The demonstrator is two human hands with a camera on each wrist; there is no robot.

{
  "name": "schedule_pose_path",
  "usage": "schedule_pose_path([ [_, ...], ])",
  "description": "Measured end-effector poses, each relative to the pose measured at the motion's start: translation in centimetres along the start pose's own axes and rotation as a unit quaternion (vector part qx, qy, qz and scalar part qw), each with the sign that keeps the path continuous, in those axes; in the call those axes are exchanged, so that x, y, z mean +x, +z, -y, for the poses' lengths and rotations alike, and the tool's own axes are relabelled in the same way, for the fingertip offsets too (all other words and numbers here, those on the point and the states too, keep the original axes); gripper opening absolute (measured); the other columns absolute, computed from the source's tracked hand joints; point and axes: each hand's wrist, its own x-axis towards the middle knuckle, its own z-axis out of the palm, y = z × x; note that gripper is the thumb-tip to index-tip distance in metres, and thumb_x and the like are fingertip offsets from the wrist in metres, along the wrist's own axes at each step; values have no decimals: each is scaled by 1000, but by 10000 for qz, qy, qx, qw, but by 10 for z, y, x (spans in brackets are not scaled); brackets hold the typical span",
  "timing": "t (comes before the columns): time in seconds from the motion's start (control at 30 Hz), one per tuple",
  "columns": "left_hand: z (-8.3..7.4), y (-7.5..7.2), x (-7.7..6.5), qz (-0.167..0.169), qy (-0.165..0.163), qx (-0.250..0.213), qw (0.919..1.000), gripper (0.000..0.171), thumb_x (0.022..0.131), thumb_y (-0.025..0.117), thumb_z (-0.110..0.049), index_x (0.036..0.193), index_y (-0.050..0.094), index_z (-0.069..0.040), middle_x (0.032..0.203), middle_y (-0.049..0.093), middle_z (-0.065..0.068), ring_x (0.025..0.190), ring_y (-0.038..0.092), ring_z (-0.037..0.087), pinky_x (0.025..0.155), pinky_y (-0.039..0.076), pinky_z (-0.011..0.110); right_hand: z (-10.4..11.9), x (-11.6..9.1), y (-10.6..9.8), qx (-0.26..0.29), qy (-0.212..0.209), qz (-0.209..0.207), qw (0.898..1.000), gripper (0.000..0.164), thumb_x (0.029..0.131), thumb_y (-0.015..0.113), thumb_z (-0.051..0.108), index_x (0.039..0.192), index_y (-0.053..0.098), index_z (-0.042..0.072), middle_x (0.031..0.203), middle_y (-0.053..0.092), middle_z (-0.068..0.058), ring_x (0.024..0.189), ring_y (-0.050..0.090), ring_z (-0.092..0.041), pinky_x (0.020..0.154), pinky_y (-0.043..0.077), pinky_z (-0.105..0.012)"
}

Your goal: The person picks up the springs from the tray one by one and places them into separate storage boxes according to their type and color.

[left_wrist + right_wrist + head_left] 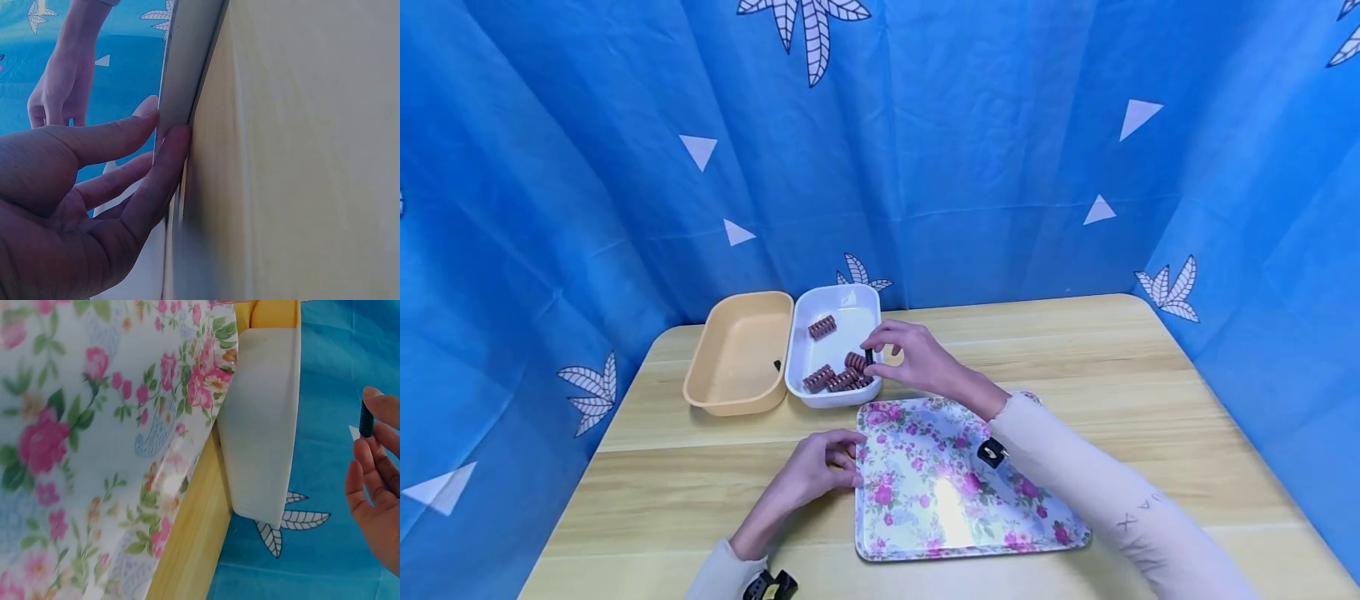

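Observation:
My right hand (917, 360) pinches a small black spring (367, 419) between thumb and fingers, over the right side of the white bin (805, 333). Several thick brown springs (818, 379) lie in that bin, most of them bunched toward its near end, partly behind the fingers. At the left edge of the floral tray (910, 500), my left hand (816, 468) holds the rim. The left wrist view shows its thumb and fingers (169, 156) on the tray's side wall. Beside the white bin, a small black piece (777, 364) sits in the yellow bin (700, 379).
All of this stands on a light wooden table (1150, 400). Both bins are side by side at the back left, the floral tray nearer the front. A blue curtain (985, 167) hangs behind and on both sides. My right forearm crosses above the tray.

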Motion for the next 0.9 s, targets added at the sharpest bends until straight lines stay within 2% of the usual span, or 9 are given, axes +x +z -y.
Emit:
schedule_pose_path([
  [0.27, 1, -1, -1, 7, 68, -64, 10000, 58, 76, 84, 6, 130, 62, 10, 106, 65, 16, 84, 69, 27, 67, 60, 22, 0, 16, 8, -87, -26, 46, 9999, 30, 88, 84, 17, 115, 76, 6, 112, 71, -5, 98, 66, -20, 77, 63, -36],
  [0.33, 2, -1, -1, 3, 75, -28, 10000, 58, 76, 85, 5, 130, 62, 9, 106, 65, 16, 84, 69, 26, 66, 60, 22, -1, 20, 8, -133, 65, 86, 9999, 30, 88, 83, 17, 115, 76, 7, 113, 71, -4, 98, 65, -21, 77, 62, -34],
  [0.6, 1, -1, 0, -8, 23, -14, 10000, 57, 77, 84, 6, 129, 63, 8, 105, 65, 15, 84, 69, 25, 67, 60, 22, -9, 38, 13, -114, 573, 267, 9979, 33, 89, 83, 20, 117, 75, 6, 109, 70, -4, 102, 66, -27, 81, 62, -39],
  [0.8, 2, 0, 1, -2, 10, -6, 10000, 56, 77, 84, 6, 129, 63, 8, 104, 65, 14, 83, 70, 25, 66, 59, 22, -8, 49, 19, -250, 449, 356, 9980, 33, 89, 83, 18, 119, 74, 5, 110, 71, -7, 101, 66, -24, 81, 61, -37],
  [0.9, 3, 0, 2, 26, 47, -4, 10000, 57, 77, 85, 5, 129, 63, 8, 104, 66, 15, 83, 69, 23, 67, 60, 22, -7, 54, 22, -360, 414, 389, 9977, 32, 89, 82, 17, 118, 75, 6, 110, 71, -6, 100, 67, -23, 80, 60, -32],
])
